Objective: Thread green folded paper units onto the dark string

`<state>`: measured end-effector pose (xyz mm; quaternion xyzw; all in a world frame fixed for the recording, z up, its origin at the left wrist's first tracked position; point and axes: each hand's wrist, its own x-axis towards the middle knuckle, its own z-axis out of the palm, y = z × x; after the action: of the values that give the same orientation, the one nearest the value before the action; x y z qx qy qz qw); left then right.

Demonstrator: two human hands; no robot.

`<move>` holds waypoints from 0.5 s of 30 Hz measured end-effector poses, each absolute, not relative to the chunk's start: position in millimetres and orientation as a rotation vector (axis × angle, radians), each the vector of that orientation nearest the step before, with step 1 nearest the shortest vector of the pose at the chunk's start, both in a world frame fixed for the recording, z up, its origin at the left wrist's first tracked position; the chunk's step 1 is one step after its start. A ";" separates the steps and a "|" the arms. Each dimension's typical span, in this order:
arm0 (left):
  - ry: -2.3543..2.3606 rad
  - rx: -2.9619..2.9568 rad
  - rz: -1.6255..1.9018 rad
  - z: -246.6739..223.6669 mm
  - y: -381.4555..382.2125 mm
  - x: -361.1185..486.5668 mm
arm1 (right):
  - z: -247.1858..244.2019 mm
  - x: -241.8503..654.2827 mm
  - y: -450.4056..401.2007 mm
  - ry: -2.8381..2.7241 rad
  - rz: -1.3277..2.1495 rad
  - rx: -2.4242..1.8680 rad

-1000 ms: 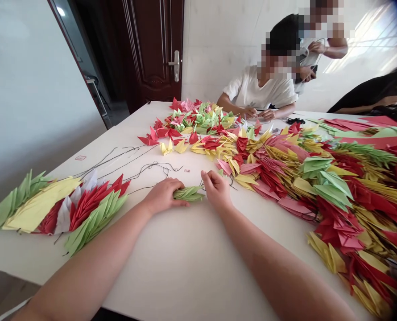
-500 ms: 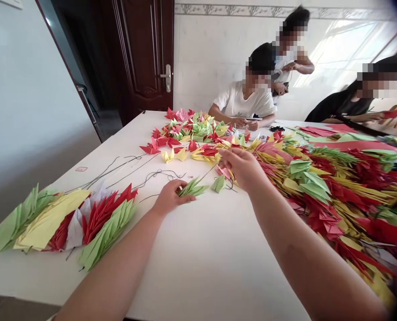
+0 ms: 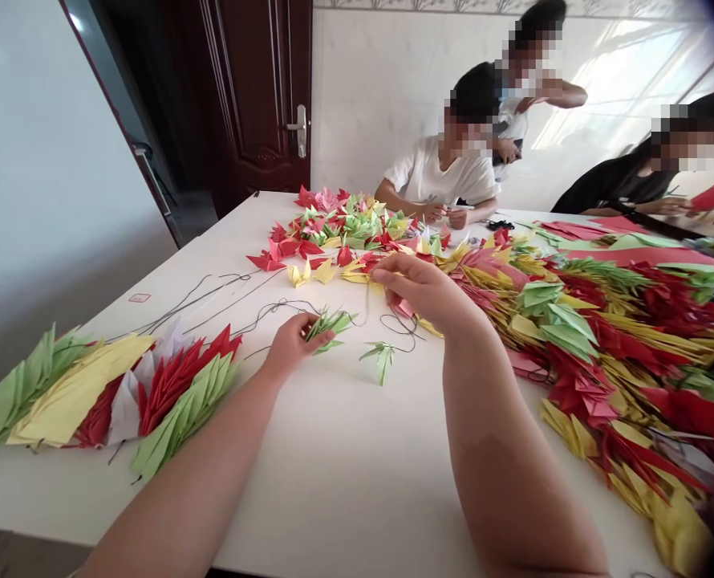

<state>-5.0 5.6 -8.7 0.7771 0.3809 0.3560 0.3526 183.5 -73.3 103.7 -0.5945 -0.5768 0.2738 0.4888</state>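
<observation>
Left of the loose green origami piece (image 3: 383, 358), the left hand (image 3: 294, 343) grips a green origami bundle (image 3: 336, 323), long axis slanting rightward; beyond that piece, the right hand's (image 3: 420, 294) hold cannot be told.

Our bare forearms (image 3: 204, 474) stretch forward. Our left hand (image 3: 292, 341) curls in a grip, thumb outward; our right hand (image 3: 422, 291), farther forward, pinches thumb against forefinger, wrist bent leftward.
</observation>
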 end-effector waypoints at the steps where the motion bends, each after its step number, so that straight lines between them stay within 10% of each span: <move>1: 1.050 2.071 0.951 -9.6 9.3 -5.6 | 103.2 186.4 -76.0 -1.442 0.630 -1.478; 7: 1.197 2.384 1.614 -2.2 0.8 -4.5 | 120.9 219.8 -99.8 -1.337 0.323 -1.572; 15: 0.626 2.720 0.748 -5.3 -57.2 38.1 | 82.0 209.0 -122.2 -1.581 0.146 -1.642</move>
<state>38.1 -57.2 -5.3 0.9338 0.2149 0.2570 0.1259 209.0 -122.2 82.0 -0.6537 -0.6295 0.0581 0.4160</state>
